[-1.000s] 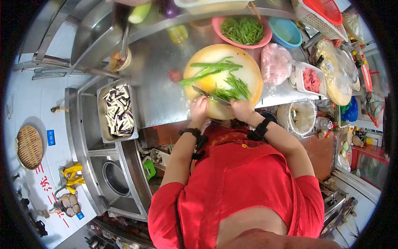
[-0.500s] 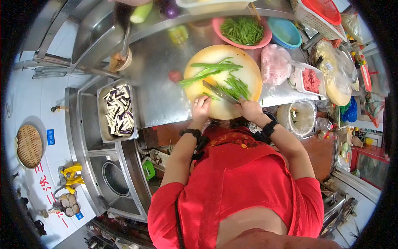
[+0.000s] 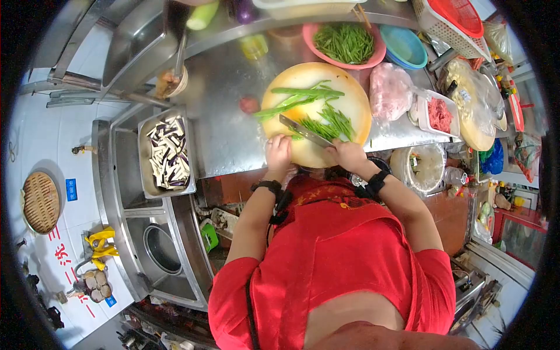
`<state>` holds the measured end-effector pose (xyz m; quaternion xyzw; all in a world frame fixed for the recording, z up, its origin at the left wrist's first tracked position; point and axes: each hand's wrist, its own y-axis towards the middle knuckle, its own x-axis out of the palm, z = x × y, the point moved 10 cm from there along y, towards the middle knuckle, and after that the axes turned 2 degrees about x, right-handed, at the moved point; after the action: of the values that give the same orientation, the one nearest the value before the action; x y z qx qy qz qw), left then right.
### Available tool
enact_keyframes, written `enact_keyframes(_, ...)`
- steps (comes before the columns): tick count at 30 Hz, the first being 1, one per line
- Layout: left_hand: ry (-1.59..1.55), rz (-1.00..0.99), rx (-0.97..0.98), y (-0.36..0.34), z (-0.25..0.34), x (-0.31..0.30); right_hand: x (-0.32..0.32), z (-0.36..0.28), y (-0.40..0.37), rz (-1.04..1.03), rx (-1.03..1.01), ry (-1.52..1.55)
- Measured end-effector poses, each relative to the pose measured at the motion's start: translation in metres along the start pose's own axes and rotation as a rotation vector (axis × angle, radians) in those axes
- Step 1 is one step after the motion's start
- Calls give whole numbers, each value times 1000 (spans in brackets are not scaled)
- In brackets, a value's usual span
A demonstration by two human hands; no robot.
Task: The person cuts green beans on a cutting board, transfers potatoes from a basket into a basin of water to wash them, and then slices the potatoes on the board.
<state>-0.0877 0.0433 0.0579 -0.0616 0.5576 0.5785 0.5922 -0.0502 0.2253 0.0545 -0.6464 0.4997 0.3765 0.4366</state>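
A round cutting board (image 3: pixel 350 93) lies at the counter's front edge. My right hand (image 3: pixel 348 154) grips a knife (image 3: pixel 305 132), its blade slanting up and left across the board. Close to the knife tip, my left hand (image 3: pixel 278 150) rests at the board's lower left edge with fingers curled; what they hold, if anything, is hidden. A bit of green shows beside them under the blade. Thin-cut green strips (image 3: pixel 337 119) are heaped right of and behind the blade. Long whole green pods (image 3: pixel 309 92) lie across the upper left of the board.
Behind the board stands a pink bowl (image 3: pixel 379 53) of cut greens, with blue bowls (image 3: pixel 403 45) beside it. A bagged pink item (image 3: pixel 389 93) and a white tub of minced meat (image 3: pixel 438 115) sit right. Left, a metal tray (image 3: pixel 143 169) of cut eggplant rests over the sink.
The knife has shifted slightly up and left, its tip now left of the cut strips. My left hand has drawn back a little, its fingers more curled.
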Motion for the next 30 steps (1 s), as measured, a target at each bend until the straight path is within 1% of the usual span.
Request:
enact_keyframes(1, -10, -4, -22, 0, -3, 0, -3, 2, -3, -66, 44, 9)
enact_keyframes(2, -21, -9, -44, 0, -6, 0, -9, 0, -5, -69, 44, 7)
enact_keyframes(4, -21, 1, -63, 1, -8, -2, -19, 3, -7, -36, 93, 39)
enact_keyframes(8, -52, 14, -120, 8, -15, -2, -16, 9, -9, -2, 88, 40)
enact_keyframes(12, -57, -36, -108, 26, -11, 2, -12, 12, -11, -35, 122, 42)
enact_keyframes(14, -39, -124, -5, 30, -3, 13, -12, 12, -12, -47, 135, 54)
enact_keyframes(18, -41, -154, -74, 25, -11, 19, -13, 17, -14, -84, 165, 81)
enact_keyframes(20, -69, -127, -99, 21, -14, 17, -8, 17, -15, -112, 178, 80)
enact_keyframes(22, -81, -113, -93, 17, -16, 18, 4, 11, -14, -128, 105, 35)
enact_keyframes(26, -90, -63, -95, 16, -16, 12, 23, 15, -6, -94, 60, -12)
enact_keyframes(28, -83, -47, -117, 11, -19, 5, 12, 11, -5, -22, 23, -59)
enact_keyframes(30, -78, -30, -140, 6, -22, 0, 3, 9, -8, -54, 26, -52)
